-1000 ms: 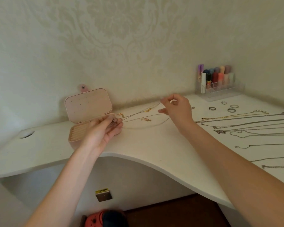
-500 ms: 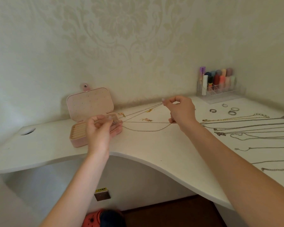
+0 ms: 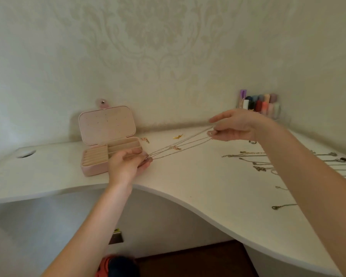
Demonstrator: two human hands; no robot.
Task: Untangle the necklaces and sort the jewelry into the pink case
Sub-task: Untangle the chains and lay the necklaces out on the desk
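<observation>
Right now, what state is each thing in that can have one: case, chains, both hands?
pink case: open, lid upright.
gold chains: stretched between both hands.
left hand: pinches the chains' near end.
right hand: pinches the far end.
silver necklaces: laid out separately on the desk.

Rectangular pink jewelry case [image 3: 92, 169]: beige lining, lid interior dotted with small dark holes
Flat desk top [image 3: 198, 188]: plain white
Wall covering [image 3: 158, 47]: cream, pale damask scroll pattern
Thin taut chains [image 3: 180, 146]: gold-toned
Chains laid flat at right [image 3: 254, 162]: silver-grey
Upright tubes in the corner [image 3: 262, 103]: purple, white, blue, red, pink
</observation>
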